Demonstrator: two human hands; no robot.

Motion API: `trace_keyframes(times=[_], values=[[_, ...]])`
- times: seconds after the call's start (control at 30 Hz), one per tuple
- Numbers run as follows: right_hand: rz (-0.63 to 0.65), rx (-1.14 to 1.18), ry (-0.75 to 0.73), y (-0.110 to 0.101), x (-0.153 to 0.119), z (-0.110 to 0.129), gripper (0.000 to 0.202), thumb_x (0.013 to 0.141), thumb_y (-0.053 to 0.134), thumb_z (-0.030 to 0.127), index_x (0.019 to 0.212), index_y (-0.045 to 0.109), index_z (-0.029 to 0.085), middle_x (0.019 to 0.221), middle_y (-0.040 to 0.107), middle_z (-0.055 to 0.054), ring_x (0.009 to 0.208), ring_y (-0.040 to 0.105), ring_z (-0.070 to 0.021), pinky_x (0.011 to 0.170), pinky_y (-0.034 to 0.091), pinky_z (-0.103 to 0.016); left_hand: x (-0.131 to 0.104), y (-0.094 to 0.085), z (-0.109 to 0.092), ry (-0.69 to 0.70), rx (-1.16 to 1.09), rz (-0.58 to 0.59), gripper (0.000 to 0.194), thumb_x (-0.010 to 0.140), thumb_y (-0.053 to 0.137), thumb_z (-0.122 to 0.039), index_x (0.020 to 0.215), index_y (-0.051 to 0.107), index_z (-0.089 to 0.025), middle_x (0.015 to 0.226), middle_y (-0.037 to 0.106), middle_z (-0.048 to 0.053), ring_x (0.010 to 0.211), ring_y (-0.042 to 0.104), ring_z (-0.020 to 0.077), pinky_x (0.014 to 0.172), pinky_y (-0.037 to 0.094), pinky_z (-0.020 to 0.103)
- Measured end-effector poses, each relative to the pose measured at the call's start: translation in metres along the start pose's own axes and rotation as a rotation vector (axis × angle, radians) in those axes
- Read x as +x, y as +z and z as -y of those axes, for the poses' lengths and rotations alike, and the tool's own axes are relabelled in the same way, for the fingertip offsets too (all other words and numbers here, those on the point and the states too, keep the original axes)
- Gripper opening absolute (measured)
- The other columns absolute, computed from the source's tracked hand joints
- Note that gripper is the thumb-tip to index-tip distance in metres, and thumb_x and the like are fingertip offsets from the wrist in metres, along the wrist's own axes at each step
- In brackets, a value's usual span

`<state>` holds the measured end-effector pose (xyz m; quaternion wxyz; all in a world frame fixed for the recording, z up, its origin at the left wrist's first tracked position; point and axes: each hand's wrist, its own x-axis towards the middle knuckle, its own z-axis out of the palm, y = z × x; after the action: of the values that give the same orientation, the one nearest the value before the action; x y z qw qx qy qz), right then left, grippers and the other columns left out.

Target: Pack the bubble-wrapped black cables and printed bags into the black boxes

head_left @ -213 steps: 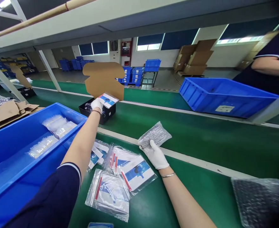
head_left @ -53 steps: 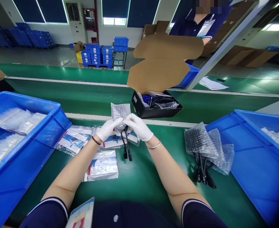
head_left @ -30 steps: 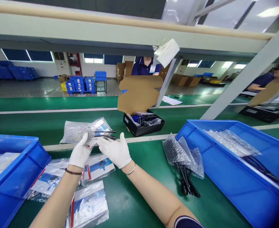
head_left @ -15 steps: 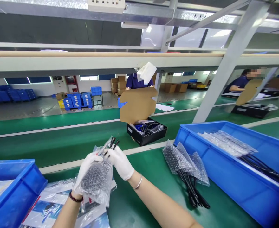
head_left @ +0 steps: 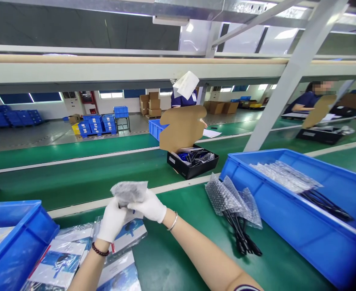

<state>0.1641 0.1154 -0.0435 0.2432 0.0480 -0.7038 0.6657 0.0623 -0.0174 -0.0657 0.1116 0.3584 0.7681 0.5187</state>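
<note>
Both my hands wear white gloves and hold one bubble-wrap bag (head_left: 130,191) between them above the green work surface. My left hand (head_left: 112,220) grips its lower left side, fingers closed. On its right side, my right hand (head_left: 151,205) pinches the bag. Printed booklets in clear plastic (head_left: 59,258) lie below my left hand and forearm. To the right, several bubble-wrapped pieces (head_left: 223,196) with black cables (head_left: 241,238) rest on the surface.
Blue bins stand at left (head_left: 20,238) and right (head_left: 287,218), the right one holding more wrapped cables. An open black box (head_left: 193,165) with a raised cardboard lid sits on the conveyor (head_left: 129,165). A person sits behind it; another is at far right.
The bag has been tipped over and now lies flatter between my hands; its black cable ends no longer show. The open box has shifted slightly right, and a blue bin shows more behind it.
</note>
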Motion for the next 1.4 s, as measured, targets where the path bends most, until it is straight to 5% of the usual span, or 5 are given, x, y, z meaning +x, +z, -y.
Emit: trace_keyframes(times=[0.17,0.57,0.73,0.93,1.4], values=[[-0.183,0.257,0.124,-0.011,0.004,-0.024,0.053,0.072,0.079,0.047,0.112,0.064,0.015,0.12,0.059,-0.01,0.118,0.052,-0.0273,0.11,0.033,-0.044,0.002,-0.021,-0.013,0.036,0.073,-0.194,0.04,0.081,0.045,-0.03,0.117,0.058,-0.02,0.128,0.057,0.007,0.125,0.047,0.0261,0.111,0.032,0.042],[-0.16,0.769,0.33,-0.008,0.001,-0.06,0.058,0.066,0.086,0.038,0.112,0.062,0.012,0.118,0.06,-0.013,0.11,0.057,-0.0287,0.103,0.042,-0.046,-0.002,-0.015,-0.015,0.081,-0.008,-0.221,0.037,0.087,0.042,-0.034,0.112,0.064,-0.018,0.127,0.059,0.007,0.123,0.05,0.0229,0.11,0.036,0.037],[-0.224,0.962,0.378,-0.011,-0.003,-0.078,0.047,0.071,0.081,0.03,0.108,0.062,0.01,0.111,0.063,-0.012,0.108,0.059,-0.0282,0.103,0.043,-0.045,0.001,-0.015,-0.009,0.035,-0.116,-0.206,0.053,0.088,0.051,-0.04,0.139,0.047,-0.024,0.135,0.053,0.004,0.122,0.052,0.0191,0.109,0.038,0.032],[-0.379,1.125,0.464,-0.018,-0.004,-0.083,0.023,0.09,0.059,0.023,0.108,0.061,0.009,0.114,0.063,-0.012,0.104,0.062,-0.0224,0.104,0.043,-0.041,0.007,-0.017,0.004,0.049,0.201,-0.261,0.026,0.082,0.056,-0.041,0.083,0.072,-0.021,0.113,0.064,0.004,0.104,0.058,0.022,0.097,0.042,0.032],[-0.44,1.1,0.453,-0.018,0.001,-0.086,0.025,0.09,0.059,0.02,0.111,0.06,0.006,0.112,0.063,-0.015,0.102,0.063,-0.0236,0.099,0.047,-0.039,0.003,-0.005,0.001,-0.119,0.573,0.04,0.034,0.093,0.046,-0.049,0.079,0.055,-0.02,0.076,0.062,0.001,0.075,0.057,0.0185,0.066,0.031,0.026]])
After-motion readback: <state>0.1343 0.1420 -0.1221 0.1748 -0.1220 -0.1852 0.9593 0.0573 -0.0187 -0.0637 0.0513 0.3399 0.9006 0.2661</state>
